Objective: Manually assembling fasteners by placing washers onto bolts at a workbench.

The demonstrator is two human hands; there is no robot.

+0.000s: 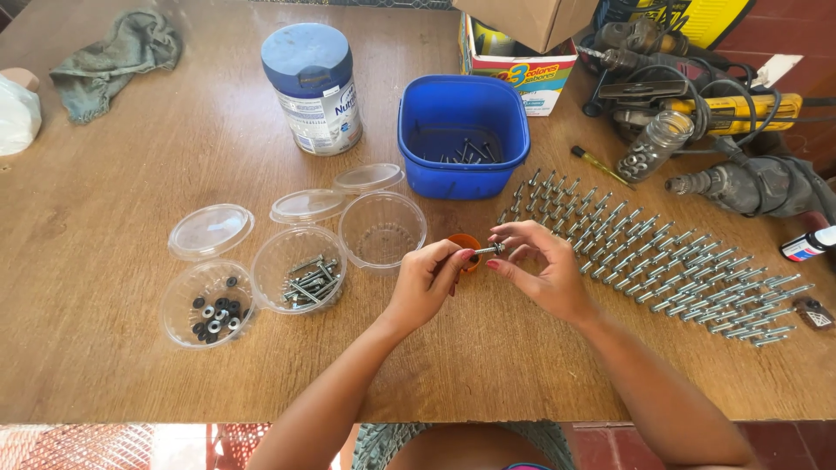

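Head view: a small metal screw [488, 250] lies level between the two hands, just above the wooden table [131, 348] and close in front of a small orange cap [466, 245]. The left hand [427, 280] pinches the screw's near end between thumb and forefinger, the other fingers curled in. The right hand [542, 271] meets it from the other side, thumb and fingertips pressed together around the screw's tip, palm turned inward. Both forearms come up from the lower edge and converge at the middle of the table.

To the right, rows of assembled screws [662, 257] lie side by side. To the left stand clear plastic tubs: one with loose screws [306, 280], one with dark washers [214, 313], one empty [383, 228], their lids beside them. Behind are a blue bin [463, 135], a blue-lidded tin [313, 87], a grey rag [117, 57] and power drills [714, 130]. Red tiled floor shows below the table edge.
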